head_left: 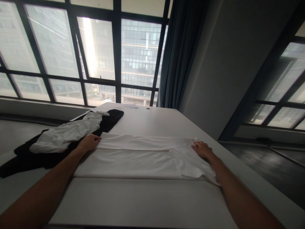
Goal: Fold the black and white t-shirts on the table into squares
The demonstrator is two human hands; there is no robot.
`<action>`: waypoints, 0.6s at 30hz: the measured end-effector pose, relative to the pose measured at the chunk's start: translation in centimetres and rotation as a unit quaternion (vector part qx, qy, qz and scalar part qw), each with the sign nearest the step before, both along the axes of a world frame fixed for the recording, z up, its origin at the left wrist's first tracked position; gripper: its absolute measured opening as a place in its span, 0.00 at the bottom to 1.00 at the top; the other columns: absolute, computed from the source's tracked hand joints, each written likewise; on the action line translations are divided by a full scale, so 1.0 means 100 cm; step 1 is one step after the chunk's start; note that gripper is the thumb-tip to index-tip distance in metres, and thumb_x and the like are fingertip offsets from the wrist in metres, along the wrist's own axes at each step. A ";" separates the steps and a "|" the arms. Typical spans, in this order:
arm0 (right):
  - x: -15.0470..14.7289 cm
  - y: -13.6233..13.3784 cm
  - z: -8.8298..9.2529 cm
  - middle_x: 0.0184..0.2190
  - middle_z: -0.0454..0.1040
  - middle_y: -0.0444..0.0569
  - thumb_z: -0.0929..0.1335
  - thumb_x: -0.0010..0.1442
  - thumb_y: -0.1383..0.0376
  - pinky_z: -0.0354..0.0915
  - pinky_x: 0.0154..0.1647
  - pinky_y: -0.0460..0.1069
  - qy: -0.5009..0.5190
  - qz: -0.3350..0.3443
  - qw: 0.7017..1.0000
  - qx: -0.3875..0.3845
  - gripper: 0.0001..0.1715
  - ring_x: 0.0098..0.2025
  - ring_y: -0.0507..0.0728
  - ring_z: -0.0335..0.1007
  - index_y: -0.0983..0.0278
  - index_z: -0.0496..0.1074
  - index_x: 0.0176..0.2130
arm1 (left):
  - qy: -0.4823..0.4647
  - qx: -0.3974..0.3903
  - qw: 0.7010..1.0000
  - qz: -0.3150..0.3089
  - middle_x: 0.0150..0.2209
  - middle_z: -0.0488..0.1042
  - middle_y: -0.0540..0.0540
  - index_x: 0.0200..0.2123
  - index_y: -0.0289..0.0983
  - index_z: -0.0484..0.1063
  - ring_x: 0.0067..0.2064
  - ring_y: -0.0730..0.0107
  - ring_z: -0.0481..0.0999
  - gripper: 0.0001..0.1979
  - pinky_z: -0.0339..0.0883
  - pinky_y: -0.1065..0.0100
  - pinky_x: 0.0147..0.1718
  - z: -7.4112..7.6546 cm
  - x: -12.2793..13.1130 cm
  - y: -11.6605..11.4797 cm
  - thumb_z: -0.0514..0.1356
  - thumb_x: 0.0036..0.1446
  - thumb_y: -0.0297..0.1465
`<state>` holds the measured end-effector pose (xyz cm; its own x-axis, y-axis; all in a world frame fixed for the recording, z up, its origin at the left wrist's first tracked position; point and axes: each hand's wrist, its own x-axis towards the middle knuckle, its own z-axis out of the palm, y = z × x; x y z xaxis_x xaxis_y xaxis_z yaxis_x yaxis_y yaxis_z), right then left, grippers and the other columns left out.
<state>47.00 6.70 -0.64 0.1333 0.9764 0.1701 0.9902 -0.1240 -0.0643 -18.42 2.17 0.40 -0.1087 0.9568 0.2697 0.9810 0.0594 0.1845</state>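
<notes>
A white T-shirt [138, 162] lies flat across the white table in front of me, with its far side folded over lengthwise. One short sleeve [190, 163] spreads toward me at the right end. My left hand [89, 142] is closed on the far left corner of the shirt, fingertips pinched together. At the far right corner, my right hand [202, 149] grips the fabric between thumb and fingers. Both forearms reach in along the sides of the shirt, and the right one passes close by the sleeve's edge.
Left of the shirt, a crumpled white garment [64, 133] rests on a black garment [26, 152]. The table [152, 119] extends toward the windows, with papers [127, 106] at its far end. A blue curtain [177, 57] hangs behind, beside a wall.
</notes>
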 end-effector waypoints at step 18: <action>0.020 0.005 -0.012 0.68 0.56 0.53 0.52 0.67 0.51 0.44 0.62 0.78 0.053 -0.055 0.996 -0.038 0.32 0.68 0.70 0.51 0.55 0.65 0.63 | 0.052 -0.124 0.988 -0.077 0.70 0.50 0.40 0.68 0.37 0.54 0.70 0.51 0.48 0.36 0.46 0.46 0.64 -0.015 0.023 0.012 0.44 0.63 0.50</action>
